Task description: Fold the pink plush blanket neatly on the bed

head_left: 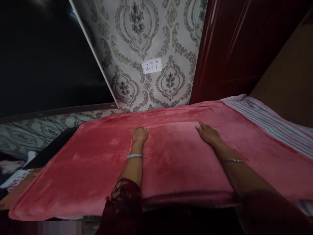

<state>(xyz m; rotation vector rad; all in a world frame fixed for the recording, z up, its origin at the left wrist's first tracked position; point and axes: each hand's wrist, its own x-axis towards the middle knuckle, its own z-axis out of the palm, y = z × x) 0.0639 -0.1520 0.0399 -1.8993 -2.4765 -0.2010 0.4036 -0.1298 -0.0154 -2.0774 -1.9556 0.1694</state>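
Note:
A folded pink plush blanket [181,160] lies in the middle of a larger spread of the same pink plush [97,163]. Its far edge faces the wall, and a thick fold shows along its near side. My left hand [140,134], with a pale bangle at the wrist, is closed at the far left corner of the folded blanket. At the far right corner my right hand [208,133] grips the edge, thumb and fingertips near each other. A thin silver bangle circles that wrist. Parts of the fingers on both hands are hidden.
Behind is patterned wallpaper [132,39] with a paper label [152,66] reading 277. A large dark screen [49,58] stands at left, a dark red wooden panel [230,42] at right. Striped cloth [271,120] lies at the right; other fabrics [17,179] sit at the left edge.

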